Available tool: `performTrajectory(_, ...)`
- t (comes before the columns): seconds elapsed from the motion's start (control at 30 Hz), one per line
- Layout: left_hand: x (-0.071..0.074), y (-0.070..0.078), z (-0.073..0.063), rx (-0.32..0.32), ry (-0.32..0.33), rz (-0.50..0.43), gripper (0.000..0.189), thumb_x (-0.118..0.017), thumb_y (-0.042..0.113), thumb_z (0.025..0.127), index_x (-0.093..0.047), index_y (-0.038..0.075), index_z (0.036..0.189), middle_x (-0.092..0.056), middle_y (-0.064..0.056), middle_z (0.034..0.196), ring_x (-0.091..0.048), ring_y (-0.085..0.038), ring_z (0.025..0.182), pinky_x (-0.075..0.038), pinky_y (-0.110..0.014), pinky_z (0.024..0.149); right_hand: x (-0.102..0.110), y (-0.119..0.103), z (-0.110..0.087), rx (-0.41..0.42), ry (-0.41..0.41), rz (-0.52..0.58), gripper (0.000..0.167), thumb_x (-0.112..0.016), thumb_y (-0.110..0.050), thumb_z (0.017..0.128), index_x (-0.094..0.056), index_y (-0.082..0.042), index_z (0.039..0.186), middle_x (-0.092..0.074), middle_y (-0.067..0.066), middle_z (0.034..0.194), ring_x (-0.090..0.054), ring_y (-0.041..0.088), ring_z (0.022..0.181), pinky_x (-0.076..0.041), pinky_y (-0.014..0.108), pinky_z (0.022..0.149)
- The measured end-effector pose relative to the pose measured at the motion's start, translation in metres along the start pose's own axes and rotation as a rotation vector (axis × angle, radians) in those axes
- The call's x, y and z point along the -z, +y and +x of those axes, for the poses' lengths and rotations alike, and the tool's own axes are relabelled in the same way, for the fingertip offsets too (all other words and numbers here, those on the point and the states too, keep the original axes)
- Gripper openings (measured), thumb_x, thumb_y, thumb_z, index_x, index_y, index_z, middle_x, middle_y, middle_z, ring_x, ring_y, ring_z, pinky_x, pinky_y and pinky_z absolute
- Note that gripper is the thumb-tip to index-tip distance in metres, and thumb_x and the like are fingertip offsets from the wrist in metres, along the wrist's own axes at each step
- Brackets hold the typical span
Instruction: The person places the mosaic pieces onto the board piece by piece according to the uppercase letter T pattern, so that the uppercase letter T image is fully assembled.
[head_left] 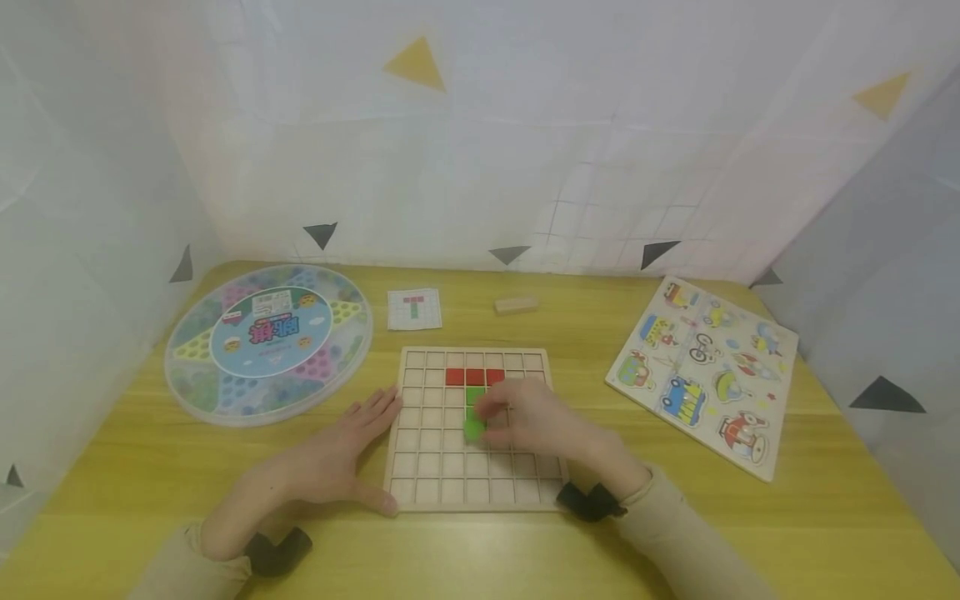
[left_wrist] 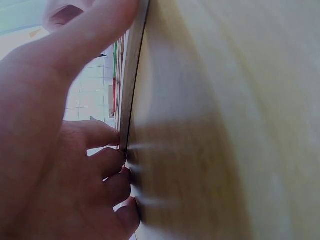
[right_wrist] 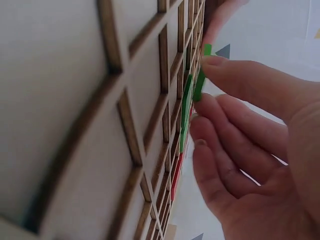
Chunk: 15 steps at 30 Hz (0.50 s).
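A wooden grid board [head_left: 427, 464] lies flat in front of the person. Three red square tiles [head_left: 455, 377] form a row in its upper part, with a green tile [head_left: 476, 394] seated under the middle one. My right hand [head_left: 543, 421] pinches another green square tile [right_wrist: 201, 75] between thumb and fingertips, tilted close over the cells below the seated green. Its fingers cover part of the column in the head view. Fingers spread, my left hand [head_left: 330, 458] rests against the board's left edge, its thumb at the lower left corner.
Behind the board lie a small card [head_left: 415, 309] printed with a red and green T and a wooden block [head_left: 516, 306]. A round Chinese checkers set [head_left: 270, 333] is on the left, a wooden picture puzzle [head_left: 705, 375] on the right. White sheeting [head_left: 480, 167] encloses the table.
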<state>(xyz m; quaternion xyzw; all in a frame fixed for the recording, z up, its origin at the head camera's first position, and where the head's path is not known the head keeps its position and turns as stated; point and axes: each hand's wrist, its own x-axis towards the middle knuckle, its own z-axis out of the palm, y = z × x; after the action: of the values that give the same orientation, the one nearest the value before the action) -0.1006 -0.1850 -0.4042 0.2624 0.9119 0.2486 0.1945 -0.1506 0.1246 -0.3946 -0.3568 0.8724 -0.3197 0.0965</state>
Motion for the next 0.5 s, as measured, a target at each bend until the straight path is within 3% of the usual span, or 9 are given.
performTrajectory(0.13, -0.0009, -0.001, 0.0007, -0.003, 0.002, 0.005, 0.13, -0.077, 0.072, 0.067, -0.015, 0.006, 0.16, -0.003, -0.011, 0.169, -0.003, -0.035, 0.155, -0.011, -0.056, 0.124, -0.0002, -0.0006, -0.0014, -0.019, -0.039, -0.016, 0.023, -0.083, -0.02, 0.082, -0.075, -0.013, 0.102, -0.074, -0.007, 0.097, -0.067, 0.007, 0.089, -0.057, 0.023, 0.082)
performTrajectory(0.5, -0.001, -0.001, 0.0007, -0.006, 0.003, -0.002, 0.13, -0.076, 0.072, 0.067, -0.015, 0.006, 0.16, -0.003, -0.011, 0.169, -0.003, -0.035, 0.155, -0.01, -0.056, 0.124, -0.0015, -0.0001, -0.0025, -0.01, -0.048, -0.057, 0.023, -0.084, -0.02, 0.081, -0.075, -0.013, 0.101, -0.074, -0.007, 0.097, -0.065, 0.006, 0.087, -0.056, 0.022, 0.081)
